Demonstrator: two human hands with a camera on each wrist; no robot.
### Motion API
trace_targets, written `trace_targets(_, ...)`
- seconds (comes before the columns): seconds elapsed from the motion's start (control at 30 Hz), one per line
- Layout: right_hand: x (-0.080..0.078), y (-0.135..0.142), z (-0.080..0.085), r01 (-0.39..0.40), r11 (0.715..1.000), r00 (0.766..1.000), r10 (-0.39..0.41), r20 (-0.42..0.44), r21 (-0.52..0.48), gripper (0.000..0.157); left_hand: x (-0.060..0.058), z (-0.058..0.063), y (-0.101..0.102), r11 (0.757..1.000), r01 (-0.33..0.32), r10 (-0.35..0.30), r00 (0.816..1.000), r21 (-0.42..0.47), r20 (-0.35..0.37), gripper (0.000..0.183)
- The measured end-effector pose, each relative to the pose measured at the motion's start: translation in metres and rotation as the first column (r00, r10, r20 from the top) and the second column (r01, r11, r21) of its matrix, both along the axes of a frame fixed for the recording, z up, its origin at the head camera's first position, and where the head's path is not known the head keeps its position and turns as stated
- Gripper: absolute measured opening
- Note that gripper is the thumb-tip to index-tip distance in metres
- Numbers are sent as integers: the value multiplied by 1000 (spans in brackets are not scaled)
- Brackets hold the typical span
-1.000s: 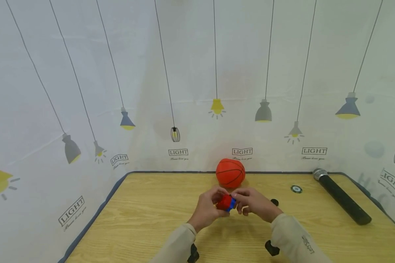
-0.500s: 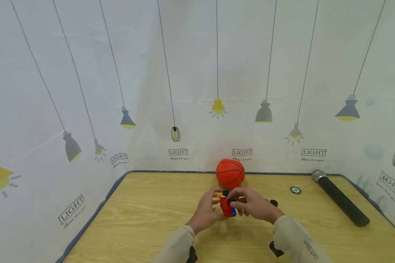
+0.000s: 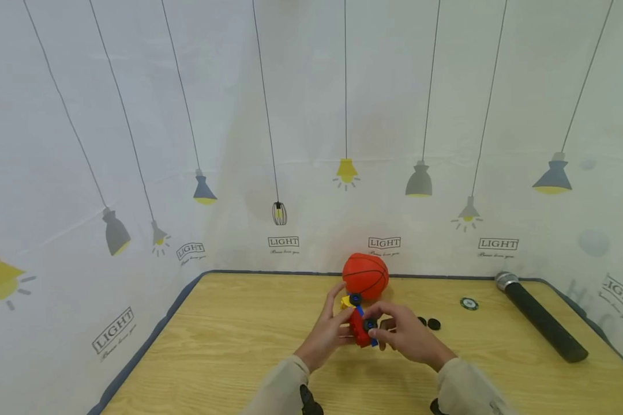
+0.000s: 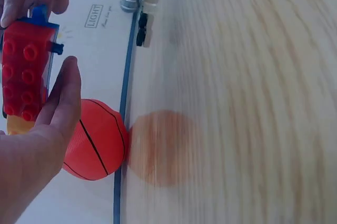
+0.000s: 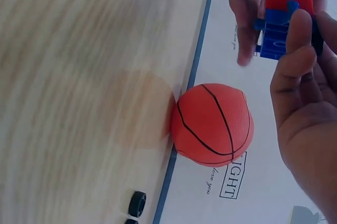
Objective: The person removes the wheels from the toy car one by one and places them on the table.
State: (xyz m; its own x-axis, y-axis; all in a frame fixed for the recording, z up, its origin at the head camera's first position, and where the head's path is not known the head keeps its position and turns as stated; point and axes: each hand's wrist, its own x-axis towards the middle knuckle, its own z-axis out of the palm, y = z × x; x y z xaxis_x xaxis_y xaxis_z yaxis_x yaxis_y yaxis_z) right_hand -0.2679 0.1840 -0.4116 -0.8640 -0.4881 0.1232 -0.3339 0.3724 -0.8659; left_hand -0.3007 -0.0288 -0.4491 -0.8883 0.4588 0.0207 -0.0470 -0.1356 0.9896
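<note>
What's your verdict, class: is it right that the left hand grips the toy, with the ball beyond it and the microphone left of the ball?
Not quite: the head view shows the microphone right of the ball. The left hand grips the toy, the ball beyond it.

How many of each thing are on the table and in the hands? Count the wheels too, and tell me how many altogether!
Block toy: 1
Black wheels: 4 (2 lying loose, 2 at the toy)
Red ball: 1
Microphone: 1
Round chip: 1
Total: 8
</note>
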Motion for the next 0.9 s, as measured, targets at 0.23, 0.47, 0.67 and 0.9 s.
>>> trace_targets(0.23, 7, -5, -10, 65, 998, 996, -64, -67, 15, 29, 2, 4, 4, 1000, 19, -19, 1000, 1, -10, 45)
trace_targets(0.47, 10, -6, -10, -13, 998, 1000, 14, 23, -53, 32, 3, 8, 4, 998, 63, -65, 996, -26, -57, 42)
trace_targets(0.67, 9, -2, -10, -101, 986, 979, 122, 165, -133, 25, 3, 10, 6, 987, 161, -160, 985, 8, -70, 40)
trace_targets(0.9, 11, -2, -9, -156, 978, 951, 186, 247, -136, 25, 5, 10, 8, 977, 212, -212, 975, -17, -72, 42)
